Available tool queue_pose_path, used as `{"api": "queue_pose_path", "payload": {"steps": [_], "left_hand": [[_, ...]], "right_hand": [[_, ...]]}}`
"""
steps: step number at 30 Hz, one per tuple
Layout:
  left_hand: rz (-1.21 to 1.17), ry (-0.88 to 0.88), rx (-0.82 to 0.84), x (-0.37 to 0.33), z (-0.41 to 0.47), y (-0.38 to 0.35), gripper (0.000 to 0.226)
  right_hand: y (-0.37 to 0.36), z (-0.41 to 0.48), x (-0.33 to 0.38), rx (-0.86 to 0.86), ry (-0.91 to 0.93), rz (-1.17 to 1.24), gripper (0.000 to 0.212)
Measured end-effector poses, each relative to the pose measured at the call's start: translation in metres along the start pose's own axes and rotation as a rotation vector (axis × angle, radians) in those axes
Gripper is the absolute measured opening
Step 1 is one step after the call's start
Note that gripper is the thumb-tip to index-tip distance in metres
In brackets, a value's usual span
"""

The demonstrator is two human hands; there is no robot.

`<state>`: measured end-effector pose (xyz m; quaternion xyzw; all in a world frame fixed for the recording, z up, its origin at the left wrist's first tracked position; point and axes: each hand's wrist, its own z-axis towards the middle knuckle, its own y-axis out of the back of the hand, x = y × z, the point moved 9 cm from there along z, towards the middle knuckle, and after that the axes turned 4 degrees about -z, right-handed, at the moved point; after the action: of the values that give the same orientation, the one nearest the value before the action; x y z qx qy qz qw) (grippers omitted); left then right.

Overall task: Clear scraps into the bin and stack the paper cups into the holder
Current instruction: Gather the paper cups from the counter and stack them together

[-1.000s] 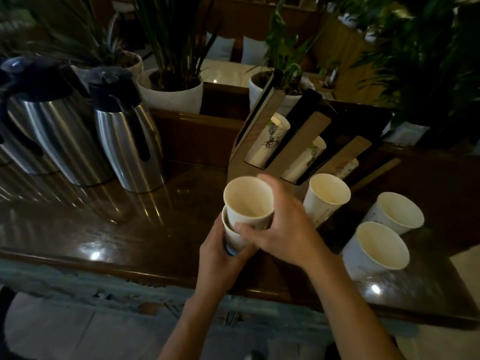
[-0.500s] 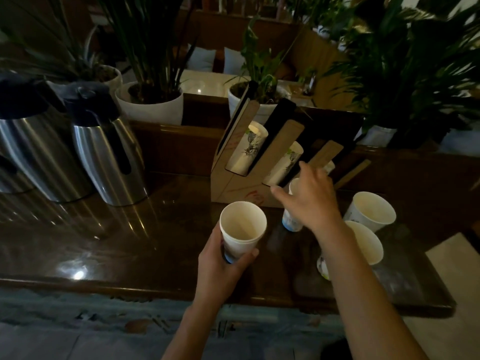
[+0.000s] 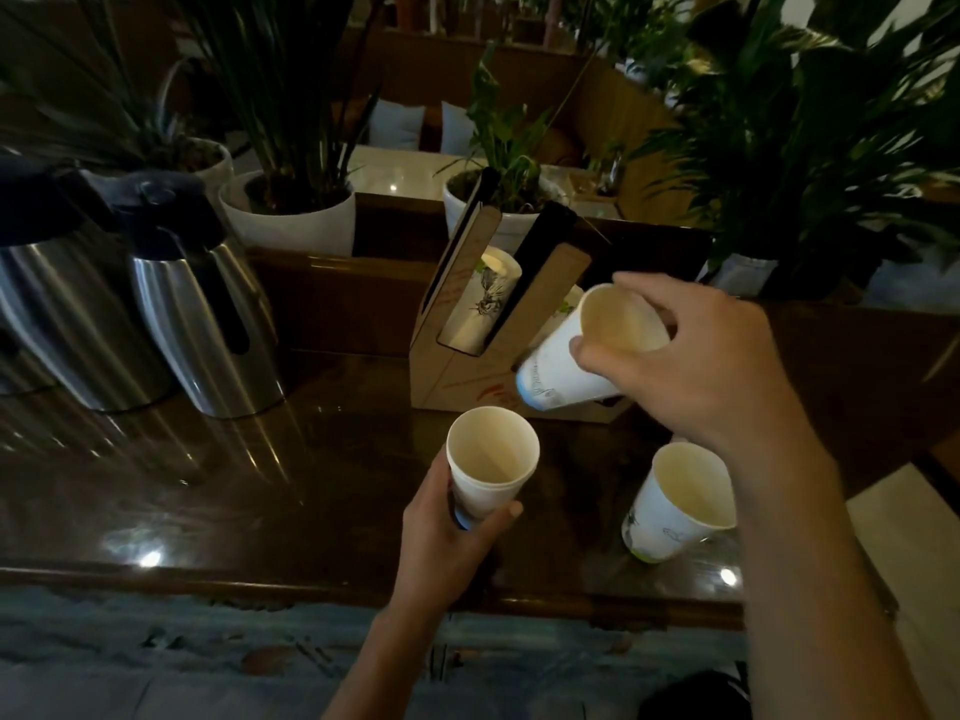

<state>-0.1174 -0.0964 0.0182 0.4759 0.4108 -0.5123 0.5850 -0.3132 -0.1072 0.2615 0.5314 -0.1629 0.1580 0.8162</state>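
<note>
My left hand (image 3: 447, 543) grips a short stack of white paper cups (image 3: 491, 470), mouth up, above the dark wooden counter (image 3: 260, 501). My right hand (image 3: 696, 361) holds another paper cup (image 3: 566, 366) by its rim, tilted, raised in front of the cardboard cup holder (image 3: 467, 356). The holder's slanted slots contain a printed cup (image 3: 485, 298). One more empty cup (image 3: 675, 501) stands on the counter below my right forearm. No bin or scraps are visible.
Two steel thermos jugs (image 3: 202, 314) (image 3: 57, 314) stand at the counter's left. White plant pots (image 3: 291, 220) and leafy plants line the ledge behind. The counter's front edge runs just under my left wrist.
My right hand closed on a cup beside the holder and lifted it off the counter, tilting it. The left hand kept holding its stacked cups in place.
</note>
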Motion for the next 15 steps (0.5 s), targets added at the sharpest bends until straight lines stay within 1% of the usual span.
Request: {"api": "queue_pose_path", "payload": {"steps": [1,3,6,9,12,15], "left_hand": [[-0.006,-0.003,-0.002,0.000,0.000,0.000,0.085],[-0.015,-0.007,0.000,0.000,0.000,-0.001,0.085],[-0.011,-0.001,-0.015,-0.001,0.000,-0.001,0.087],[-0.015,-0.004,-0.002,-0.003,0.000,-0.003,0.085],[-0.028,0.006,0.029,-0.003,0.000,-0.009,0.079],[-0.034,0.005,0.041,-0.004,-0.001,-0.015,0.080]], "right_hand": [[0.007,-0.005,0.012,0.007,0.038,0.029,0.083],[0.000,-0.012,0.030,0.081,0.086,0.054,0.083],[-0.044,-0.018,0.038,0.267,0.095,0.027,0.083],[-0.094,-0.028,0.030,0.395,0.082,-0.020,0.082],[-0.130,-0.045,0.025,0.466,0.117,-0.069,0.081],[-0.140,-0.054,0.018,0.486,0.156,-0.083,0.074]]}}
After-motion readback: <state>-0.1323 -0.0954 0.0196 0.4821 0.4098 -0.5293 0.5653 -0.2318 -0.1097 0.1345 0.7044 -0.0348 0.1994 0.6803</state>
